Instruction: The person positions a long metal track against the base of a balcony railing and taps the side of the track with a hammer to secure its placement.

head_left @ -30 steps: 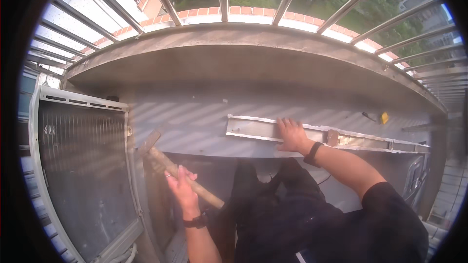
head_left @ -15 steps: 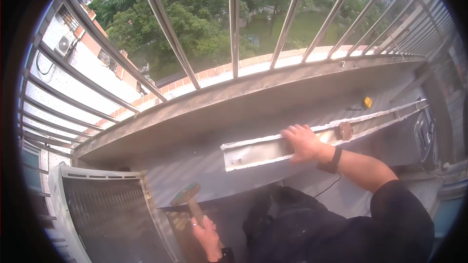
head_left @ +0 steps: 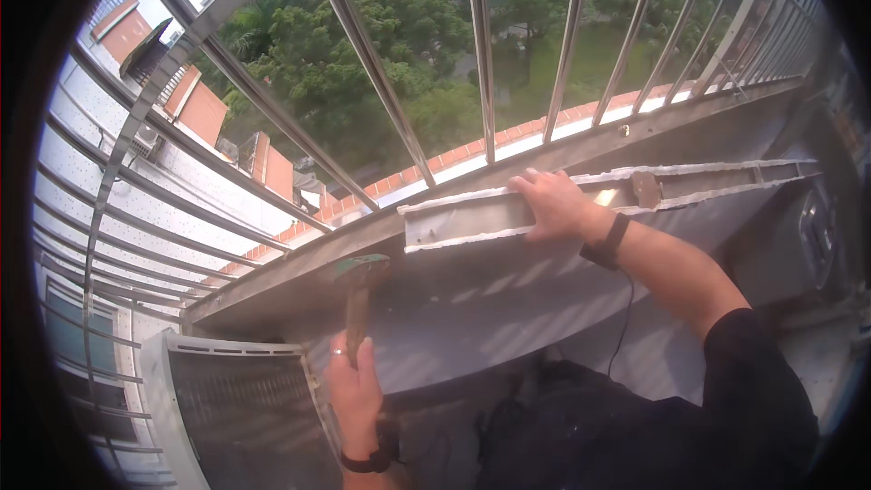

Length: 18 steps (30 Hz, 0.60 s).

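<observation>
My left hand, a ring and dark wristband on it, is closed round the wooden handle of a hammer. The hammer stands head up, its green-tinged head near the ledge. My right hand grips a long, narrow metal channel with ragged white edges, the fingers over its far side and the thumb at the near side. A brownish block sits across the inside of the channel, to the right of that hand. The channel's far right end tapers away.
Metal railing bars rise from a ledge beyond my hands, with trees outside. A pale-framed unit with a dark finned panel stands at lower left. A thin black cable hangs below my right wrist. A grey surface lies beneath.
My right hand has raised the channel away from me, up toward the ledge. My left hand has lifted the hammer, which now stands more upright. The view has shifted, and the small yellow thing no longer shows.
</observation>
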Motion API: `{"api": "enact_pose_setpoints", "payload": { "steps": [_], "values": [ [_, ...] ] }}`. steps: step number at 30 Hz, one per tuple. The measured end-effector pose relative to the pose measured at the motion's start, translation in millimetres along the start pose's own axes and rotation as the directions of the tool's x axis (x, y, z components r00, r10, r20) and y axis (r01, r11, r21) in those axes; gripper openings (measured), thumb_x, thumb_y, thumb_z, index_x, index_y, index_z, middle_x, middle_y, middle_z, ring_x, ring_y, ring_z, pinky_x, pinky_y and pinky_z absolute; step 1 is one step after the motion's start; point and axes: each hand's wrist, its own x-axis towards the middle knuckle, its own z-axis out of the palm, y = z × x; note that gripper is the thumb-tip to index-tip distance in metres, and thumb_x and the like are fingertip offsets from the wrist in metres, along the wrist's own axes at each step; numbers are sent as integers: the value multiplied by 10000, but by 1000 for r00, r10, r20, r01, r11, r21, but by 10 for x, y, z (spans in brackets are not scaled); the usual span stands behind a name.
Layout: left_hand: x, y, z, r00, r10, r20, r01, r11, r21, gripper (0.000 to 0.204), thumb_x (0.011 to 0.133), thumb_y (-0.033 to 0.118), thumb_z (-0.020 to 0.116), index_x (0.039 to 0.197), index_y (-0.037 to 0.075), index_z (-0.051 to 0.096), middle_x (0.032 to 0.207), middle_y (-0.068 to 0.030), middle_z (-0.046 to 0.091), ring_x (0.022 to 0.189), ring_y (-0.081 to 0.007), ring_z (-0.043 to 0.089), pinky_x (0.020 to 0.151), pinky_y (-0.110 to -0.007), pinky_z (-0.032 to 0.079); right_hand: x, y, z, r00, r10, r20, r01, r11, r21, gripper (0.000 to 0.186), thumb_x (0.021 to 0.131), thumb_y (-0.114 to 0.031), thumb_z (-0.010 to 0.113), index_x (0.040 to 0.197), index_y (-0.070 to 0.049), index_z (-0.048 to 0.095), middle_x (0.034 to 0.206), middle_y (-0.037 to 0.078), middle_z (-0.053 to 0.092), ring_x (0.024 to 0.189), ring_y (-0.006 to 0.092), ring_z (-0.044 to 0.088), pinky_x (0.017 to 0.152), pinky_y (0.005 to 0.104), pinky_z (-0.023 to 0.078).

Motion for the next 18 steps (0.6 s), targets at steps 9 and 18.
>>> {"api": "enact_pose_setpoints", "payload": {
  "steps": [9,18],
  "values": [
    [697,678,335,965,231,124,-259,915,309,248,990,225,637,1182,66,637,901,-218,700,844,-456,667,703,-498,509,-19,45,55,998,0,-58,-5,996,-89,848,583,-336,826,1379,-189,573,1186,116,587,1111,319,612,857,476,470],
    [737,418,417,964,267,-18,-256,940,225,217,1054,192,560,1167,7,583,694,-76,562,601,-184,549,594,-336,445,33,67,75,1000,24,-17,-25,998,-57,848,587,-385,838,1373,-205,575,1192,89,587,1142,305,594,843,480,473]
  ]
}}
